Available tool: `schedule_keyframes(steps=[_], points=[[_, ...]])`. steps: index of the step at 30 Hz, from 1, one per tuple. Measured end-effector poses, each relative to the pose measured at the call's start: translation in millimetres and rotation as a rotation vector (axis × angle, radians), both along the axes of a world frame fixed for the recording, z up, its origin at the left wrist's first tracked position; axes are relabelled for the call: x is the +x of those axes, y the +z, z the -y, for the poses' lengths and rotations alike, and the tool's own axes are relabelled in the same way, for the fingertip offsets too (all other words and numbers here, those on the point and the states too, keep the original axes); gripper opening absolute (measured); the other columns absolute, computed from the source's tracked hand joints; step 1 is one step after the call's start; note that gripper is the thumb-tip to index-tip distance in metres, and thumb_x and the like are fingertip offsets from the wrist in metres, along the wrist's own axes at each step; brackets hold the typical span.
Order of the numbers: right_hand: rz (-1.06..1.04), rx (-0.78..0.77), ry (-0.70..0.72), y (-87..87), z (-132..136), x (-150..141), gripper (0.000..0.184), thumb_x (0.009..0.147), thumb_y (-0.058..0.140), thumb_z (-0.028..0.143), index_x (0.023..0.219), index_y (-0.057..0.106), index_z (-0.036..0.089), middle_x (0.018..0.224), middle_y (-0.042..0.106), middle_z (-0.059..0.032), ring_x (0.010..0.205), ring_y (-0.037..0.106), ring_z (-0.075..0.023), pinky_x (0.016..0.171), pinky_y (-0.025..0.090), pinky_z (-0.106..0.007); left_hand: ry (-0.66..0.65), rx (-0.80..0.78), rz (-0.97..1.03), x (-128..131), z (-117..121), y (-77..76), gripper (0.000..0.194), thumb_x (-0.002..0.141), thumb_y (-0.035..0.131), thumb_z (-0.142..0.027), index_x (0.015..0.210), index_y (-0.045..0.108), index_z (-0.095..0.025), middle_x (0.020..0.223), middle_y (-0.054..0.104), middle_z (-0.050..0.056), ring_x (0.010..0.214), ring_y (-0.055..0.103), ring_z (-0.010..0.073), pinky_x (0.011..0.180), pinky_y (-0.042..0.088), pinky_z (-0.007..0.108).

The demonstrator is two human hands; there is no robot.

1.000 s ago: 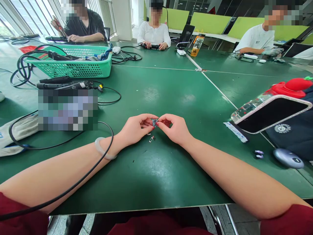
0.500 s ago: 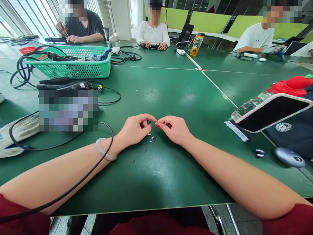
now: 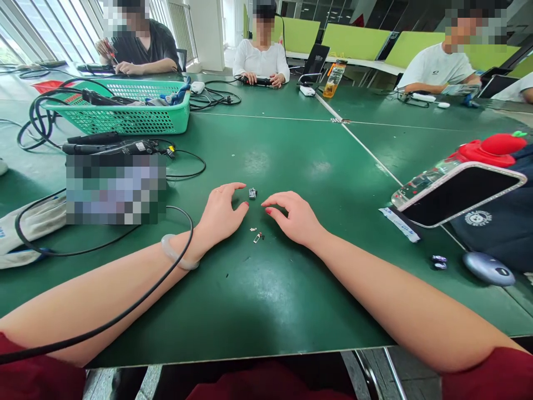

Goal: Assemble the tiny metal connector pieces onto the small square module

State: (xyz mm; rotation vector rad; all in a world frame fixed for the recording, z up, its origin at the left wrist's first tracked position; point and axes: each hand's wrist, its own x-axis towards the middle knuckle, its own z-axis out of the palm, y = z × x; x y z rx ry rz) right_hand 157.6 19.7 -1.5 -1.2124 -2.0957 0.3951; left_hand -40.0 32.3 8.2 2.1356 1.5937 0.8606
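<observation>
On the green tabletop lies a small dark, boxy part with pale details, between my two hands. My left hand is just left of it, thumb and fingers apart, holding nothing. To its right, my right hand rests with the thumb and fingers parted and nothing between them. Nearer to me lie a tiny pale piece and a small rectangular frame-like piece with dark bits beside it. These pieces are too small to name.
A black cable runs across my left forearm. At left are a green basket of cables and pale gloves. On the right are a phone, a red-topped bottle and a mouse. Several people sit around the table.
My hands have moved apart, their fingers opening. The small dark part, partly hidden at my left fingers before, now lies uncovered on the table.
</observation>
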Motion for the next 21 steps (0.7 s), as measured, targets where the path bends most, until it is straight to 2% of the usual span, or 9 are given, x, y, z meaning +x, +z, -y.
schedule_keyframes(steps=[2,5,7,9,11,13,16,18,21], points=[[0.046,0.034,0.037,-2.1,-3,-3,0.027,0.089,0.056,0.029,0.113,0.062,0.021,0.120,0.064,-0.0068,0.114,0.052,-0.0220,0.102,0.038,-0.041,-0.032,-0.067,-0.067,1,1,-1.0,0.056,0.083,0.050,-0.033,0.136,0.044,-0.016,0.138,0.051,0.012,0.136,0.033,0.0300,0.111,0.030,0.046],[0.133,-0.013,0.046,-7.8,-6,-8,0.060,0.087,0.056,0.040,0.142,0.036,0.023,0.139,0.050,-0.0085,0.131,0.036,-0.0285,0.108,0.028,-0.051,-0.088,-0.098,-0.137,4,4,-2.7,0.070,0.082,0.048,-0.025,0.147,0.025,-0.018,0.146,0.043,0.011,0.145,0.013,0.0339,0.115,0.017,0.056],[0.188,-0.057,0.067,-11.0,-6,-11,0.076,0.087,0.055,0.046,0.149,0.018,0.025,0.146,0.043,-0.0074,0.139,0.023,-0.0321,0.111,0.020,-0.057,-0.131,-0.082,-0.187,6,6,-3.6,0.076,0.079,0.047,-0.018,0.150,0.018,-0.021,0.148,0.042,0.009,0.145,0.007,0.0360,0.113,0.010,0.063],[0.215,-0.083,0.098,-11.9,-6,-12,0.080,0.087,0.055,0.048,0.151,0.012,0.025,0.148,0.041,-0.0059,0.141,0.017,-0.0335,0.111,0.013,-0.059,-0.175,-0.065,-0.220,8,7,-3.2,0.078,0.077,0.045,-0.015,0.150,0.016,-0.022,0.147,0.044,0.007,0.145,0.006,0.0364,0.111,0.007,0.066],[0.172,-0.094,0.096,-10.2,-6,-11,0.077,0.087,0.054,0.046,0.150,0.015,0.025,0.142,0.049,-0.0057,0.139,0.025,-0.0316,0.111,0.014,-0.057,-0.180,-0.030,-0.207,8,9,-1.1,0.076,0.077,0.044,-0.013,0.149,0.020,-0.020,0.138,0.054,0.008,0.143,0.016,0.0337,0.112,0.010,0.064],[0.072,-0.108,0.056,-7.2,-7,-9,0.067,0.089,0.053,0.040,0.147,0.024,0.024,0.127,0.062,-0.0052,0.130,0.038,-0.0274,0.110,0.022,-0.053,-0.147,0.039,-0.148,7,10,2.6,0.071,0.077,0.042,-0.010,0.145,0.026,-0.016,0.116,0.068,0.008,0.133,0.037,0.0290,0.112,0.020,0.057],[-0.067,-0.134,-0.033,-3.3,-9,-4,0.049,0.090,0.051,0.034,0.137,0.041,0.021,0.103,0.071,-0.0036,0.115,0.053,-0.0226,0.103,0.033,-0.046,-0.130,0.124,-0.069,6,12,7.9,0.063,0.076,0.042,-0.009,0.139,0.035,-0.013,0.088,0.070,0.005,0.109,0.054,0.0241,0.105,0.035,0.045],[-0.126,-0.141,-0.038,-1.8,-9,-2,0.043,0.090,0.050,0.031,0.131,0.047,0.019,0.092,0.072,-0.0026,0.104,0.059,-0.0200,0.098,0.039,-0.041,-0.141,0.138,-0.061,5,13,9.3,0.058,0.078,0.043,-0.010,0.136,0.039,-0.013,0.091,0.069,0.005,0.104,0.054,0.0236,0.101,0.039,0.042],[-0.141,-0.152,0.062,0.0,-6,-2,0.040,0.089,0.050,0.027,0.129,0.050,0.019,0.077,0.071,0.0008,0.090,0.064,-0.0163,0.091,0.043,-0.034,-0.199,0.115,-0.082,5,13,7.2,0.057,0.080,0.047,-0.015,0.136,0.040,-0.016,0.110,0.068,0.006,0.116,0.049,0.0240,0.104,0.037,0.041]])
